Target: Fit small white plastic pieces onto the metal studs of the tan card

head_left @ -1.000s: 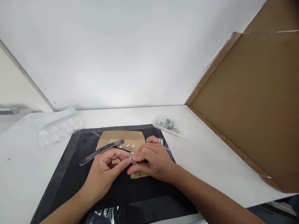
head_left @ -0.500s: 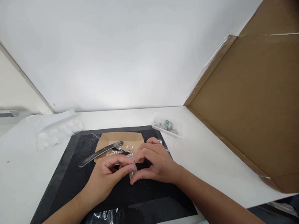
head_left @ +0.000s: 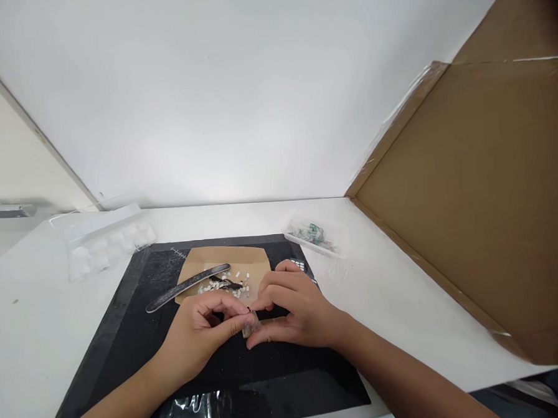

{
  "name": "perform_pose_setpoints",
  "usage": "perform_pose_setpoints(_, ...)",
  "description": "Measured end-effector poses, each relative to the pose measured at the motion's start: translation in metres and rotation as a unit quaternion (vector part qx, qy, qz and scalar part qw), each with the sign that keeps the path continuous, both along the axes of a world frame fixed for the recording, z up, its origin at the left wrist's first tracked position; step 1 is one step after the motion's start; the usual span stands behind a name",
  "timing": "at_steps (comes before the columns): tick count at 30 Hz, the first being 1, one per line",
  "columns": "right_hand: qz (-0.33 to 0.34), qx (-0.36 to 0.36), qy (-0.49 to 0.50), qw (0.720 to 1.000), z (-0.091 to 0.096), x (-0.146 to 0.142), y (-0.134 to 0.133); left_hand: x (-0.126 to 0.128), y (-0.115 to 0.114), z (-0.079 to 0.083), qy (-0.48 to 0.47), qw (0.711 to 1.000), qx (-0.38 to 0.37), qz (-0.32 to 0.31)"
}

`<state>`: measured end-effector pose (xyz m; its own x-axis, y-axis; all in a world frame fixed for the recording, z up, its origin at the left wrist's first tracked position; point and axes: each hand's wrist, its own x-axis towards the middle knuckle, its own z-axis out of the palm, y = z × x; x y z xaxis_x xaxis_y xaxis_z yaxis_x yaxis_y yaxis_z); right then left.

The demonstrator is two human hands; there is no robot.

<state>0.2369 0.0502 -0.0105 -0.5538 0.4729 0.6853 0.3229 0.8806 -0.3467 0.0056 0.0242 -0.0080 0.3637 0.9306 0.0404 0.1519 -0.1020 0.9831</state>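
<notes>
My left hand [head_left: 199, 330] pinches a small translucent packet [head_left: 251, 324] between thumb and fingertips. My right hand [head_left: 296, 305] closes on the same packet from the other side, forefinger at its upper edge and thumb at its lower edge. The packet's contents are too small to make out. Just beyond the hands lies a tan paper piece [head_left: 246, 255], partly covered by my fingers. Scattered over it are small white bits [head_left: 239, 286] and a black strip [head_left: 229, 283]. A dark nail file [head_left: 188, 288] rests across the paper's left side.
A black mat [head_left: 251, 385] lies under the work on a white table [head_left: 414, 289]. At back left stands a clear plastic box [head_left: 112, 239] with white compartments. A small tray [head_left: 314, 235] of green and clear pieces is at back right. A cardboard panel [head_left: 475, 205] borders the right.
Both hands stay together and have shifted slightly downward. The packet has turned a little between the fingers, and my right thumb and forefinger sit closer on it.
</notes>
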Motion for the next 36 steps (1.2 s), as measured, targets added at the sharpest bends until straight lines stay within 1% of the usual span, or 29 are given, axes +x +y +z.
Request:
perform_pose_setpoints(3, 0.002, 0.002, 0.001, 1.0, -0.001, 0.002, 0.0, -0.002, 0.001, -0.002, 0.037, 0.998, 0.047, -0.016)
perform_pose_setpoints(6, 0.009, -0.018, -0.005, 1.0, -0.001, 0.005, 0.0, -0.007, 0.005, -0.003, 0.078, 0.984, 0.156, -0.028)
perform_pose_setpoints(10, 0.01, -0.052, -0.047, 0.997, -0.001, 0.012, 0.003, -0.012, 0.01, -0.002, 0.104, 0.938, 0.33, -0.035)
perform_pose_setpoints(11, 0.012, -0.064, -0.062, 0.996, -0.001, 0.013, 0.004, -0.013, 0.011, -0.002, 0.108, 0.926, 0.36, -0.035)
perform_pose_setpoints(13, 0.015, -0.088, -0.088, 0.992, -0.002, 0.015, 0.004, -0.015, 0.011, -0.002, 0.119, 0.911, 0.392, -0.046)
perform_pose_setpoints(19, 0.0, -0.12, -0.118, 0.986, -0.004, 0.013, 0.003, -0.018, 0.01, -0.002, 0.155, 0.887, 0.421, -0.104)
perform_pose_setpoints(25, -0.013, -0.147, -0.134, 0.98, -0.002, 0.013, 0.003, -0.017, 0.007, 0.002, 0.172, 0.877, 0.427, -0.134)
perform_pose_setpoints(36, -0.018, -0.171, -0.151, 0.974, -0.003, 0.013, 0.003, -0.016, 0.005, 0.002, 0.19, 0.859, 0.44, -0.18)
